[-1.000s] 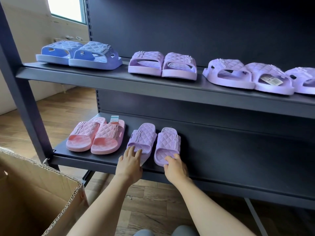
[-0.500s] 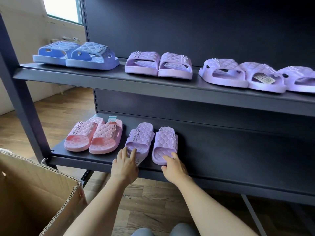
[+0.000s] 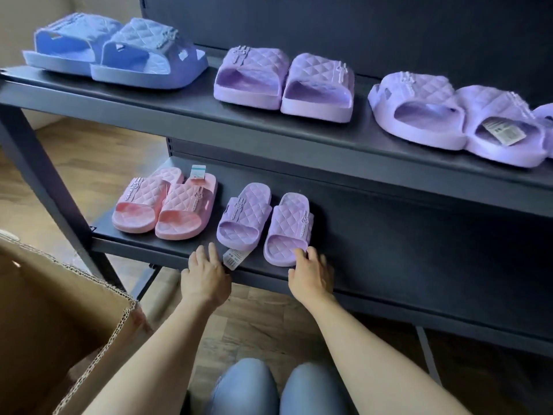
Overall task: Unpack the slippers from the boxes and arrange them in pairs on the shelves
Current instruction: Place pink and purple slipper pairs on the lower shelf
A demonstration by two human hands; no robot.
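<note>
My left hand [image 3: 206, 277] released, fingers straight at the front edge of the lower shelf [image 3: 389, 250] beside a tag [image 3: 232, 258], my right hand [image 3: 311, 277] loose, fingertips [image 3: 299, 252] touching the right lilac slipper [image 3: 288, 229], left lilac slipper [image 3: 244, 217] just beside, pink pair [image 3: 185, 205] further left.

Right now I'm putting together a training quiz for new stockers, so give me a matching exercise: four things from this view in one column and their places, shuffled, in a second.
1 blue slippers
2 pink slippers
3 cardboard box
4 right hand

A lower shelf, left end
B at the heel of a purple slipper
C upper shelf, left end
D bottom left of the view, off the shelves

Pairs: 1-C, 2-A, 3-D, 4-B
</note>
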